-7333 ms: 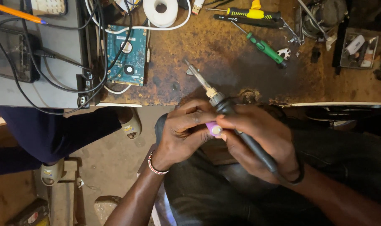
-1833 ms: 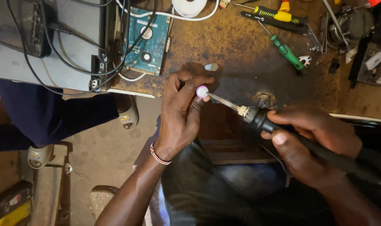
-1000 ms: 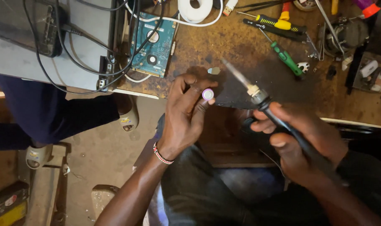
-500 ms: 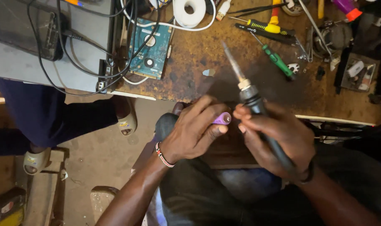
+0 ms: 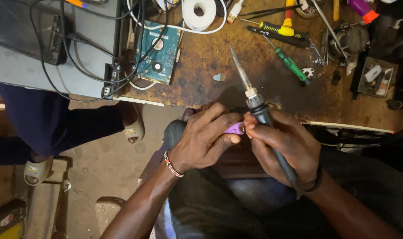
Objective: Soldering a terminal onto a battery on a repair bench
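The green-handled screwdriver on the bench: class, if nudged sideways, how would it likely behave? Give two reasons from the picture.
The green-handled screwdriver would probably roll, since its handle looks rounded and it lies flat on the workbench. It should stay stiff: the thin shaft looks like metal. It likely would not go far, with the yellow-handled screwdriver and small metal parts close by.

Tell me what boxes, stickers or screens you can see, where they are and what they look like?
Hard drive: on the rusty bench, upper left of middle; teal circuit board with a pale sticker strip.
Grey case: far left on the bench; flat grey box under black cables.
Yellow and black box: bottom left on the floor; bears a round red and white sticker.
No lit screen shows.
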